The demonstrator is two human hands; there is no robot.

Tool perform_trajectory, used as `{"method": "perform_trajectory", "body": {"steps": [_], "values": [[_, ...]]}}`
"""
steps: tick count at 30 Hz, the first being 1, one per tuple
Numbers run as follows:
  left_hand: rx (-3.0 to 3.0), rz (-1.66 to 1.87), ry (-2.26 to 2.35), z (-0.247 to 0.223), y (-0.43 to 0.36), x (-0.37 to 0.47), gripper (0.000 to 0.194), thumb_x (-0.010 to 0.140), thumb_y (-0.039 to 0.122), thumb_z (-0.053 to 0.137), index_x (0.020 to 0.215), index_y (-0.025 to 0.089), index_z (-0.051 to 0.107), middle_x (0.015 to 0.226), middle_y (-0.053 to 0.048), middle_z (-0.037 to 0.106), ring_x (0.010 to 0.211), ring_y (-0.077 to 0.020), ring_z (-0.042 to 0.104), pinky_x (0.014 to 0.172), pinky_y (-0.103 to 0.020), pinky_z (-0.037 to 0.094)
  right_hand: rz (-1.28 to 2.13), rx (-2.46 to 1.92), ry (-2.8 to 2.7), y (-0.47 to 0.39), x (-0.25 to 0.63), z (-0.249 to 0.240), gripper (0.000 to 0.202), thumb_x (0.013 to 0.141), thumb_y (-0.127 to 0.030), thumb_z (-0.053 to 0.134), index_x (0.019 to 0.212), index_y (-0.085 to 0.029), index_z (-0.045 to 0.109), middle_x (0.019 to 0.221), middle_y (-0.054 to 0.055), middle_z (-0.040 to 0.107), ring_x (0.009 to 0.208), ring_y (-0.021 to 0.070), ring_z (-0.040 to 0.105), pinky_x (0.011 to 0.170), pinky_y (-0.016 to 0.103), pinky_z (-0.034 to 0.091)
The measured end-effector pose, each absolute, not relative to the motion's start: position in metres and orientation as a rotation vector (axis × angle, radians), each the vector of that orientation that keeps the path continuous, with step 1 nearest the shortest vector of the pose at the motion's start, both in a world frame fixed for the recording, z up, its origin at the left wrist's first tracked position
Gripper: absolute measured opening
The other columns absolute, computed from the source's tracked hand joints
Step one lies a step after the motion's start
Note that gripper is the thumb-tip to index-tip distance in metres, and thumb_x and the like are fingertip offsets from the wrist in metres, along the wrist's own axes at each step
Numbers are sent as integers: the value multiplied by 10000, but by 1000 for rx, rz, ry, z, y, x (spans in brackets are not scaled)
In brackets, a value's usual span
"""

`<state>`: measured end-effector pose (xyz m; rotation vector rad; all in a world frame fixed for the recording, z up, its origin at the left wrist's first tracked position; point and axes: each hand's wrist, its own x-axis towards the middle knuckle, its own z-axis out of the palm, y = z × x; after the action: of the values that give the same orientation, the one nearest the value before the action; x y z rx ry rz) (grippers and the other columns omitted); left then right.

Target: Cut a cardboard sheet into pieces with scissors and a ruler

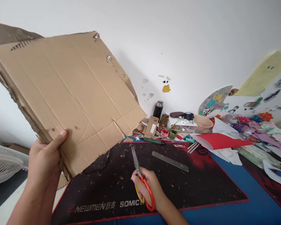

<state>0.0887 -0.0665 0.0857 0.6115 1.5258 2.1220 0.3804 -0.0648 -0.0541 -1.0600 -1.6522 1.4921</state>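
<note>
My left hand (48, 153) grips the lower left edge of a large brown cardboard piece (67, 87), its thumb on the front face. The cardboard is creased, torn at its edges, and held up tilted over the left of the black mat (192, 190). Scissors (137, 162) with red and yellow handles are in my right hand (150, 184), blades pointing up and nearly together. The scissors are right of the cardboard and apart from it. A clear ruler (170, 161) lies on the mat beyond my right hand.
Along the wall stand a black thermos (158, 110), small paint jars (165, 133) and a pinkish bowl (203, 122). Red paper (224, 141) and colourful craft pieces (253, 125) cover the right side. At the far left is a white fan (4, 159).
</note>
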Motion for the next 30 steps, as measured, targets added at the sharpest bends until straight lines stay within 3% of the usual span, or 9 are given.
{"method": "perform_trajectory", "body": {"steps": [5,11,18,26,30], "values": [[601,2015,1476,81,-69,90,441,677,251,925,1082,167,770,839,-8,830,802,-272,805,806,-361,688,1506,-935,-1389,-61,393,-40,494,948,-670,668,933,-177,649,472,-78,494,361,92,434,401,190,382],[572,1805,1491,65,-74,104,496,644,354,960,1057,199,736,792,-20,825,671,-284,797,617,-340,678,1437,-782,-1137,-43,406,-18,596,910,-703,714,1135,-153,681,541,-58,542,366,109,474,383,214,378],[587,1620,1473,38,-69,119,517,667,411,927,1094,218,708,939,-79,843,821,-340,827,707,-416,695,1380,-825,-1034,-33,405,-7,608,831,-766,752,718,-222,508,482,-61,487,332,101,462,342,209,359],[469,1593,1388,20,-65,123,478,617,347,930,1043,209,765,864,-95,843,773,-373,826,669,-439,709,1437,-855,-904,-35,405,-15,555,774,-717,823,807,-201,621,449,-84,445,316,90,410,305,192,367],[398,1487,1316,11,-62,124,408,671,349,913,1030,204,785,913,-117,853,811,-376,831,709,-436,708,1428,-874,-862,-31,405,-22,608,765,-739,814,655,-205,545,439,-68,445,313,81,420,305,186,358]]}}
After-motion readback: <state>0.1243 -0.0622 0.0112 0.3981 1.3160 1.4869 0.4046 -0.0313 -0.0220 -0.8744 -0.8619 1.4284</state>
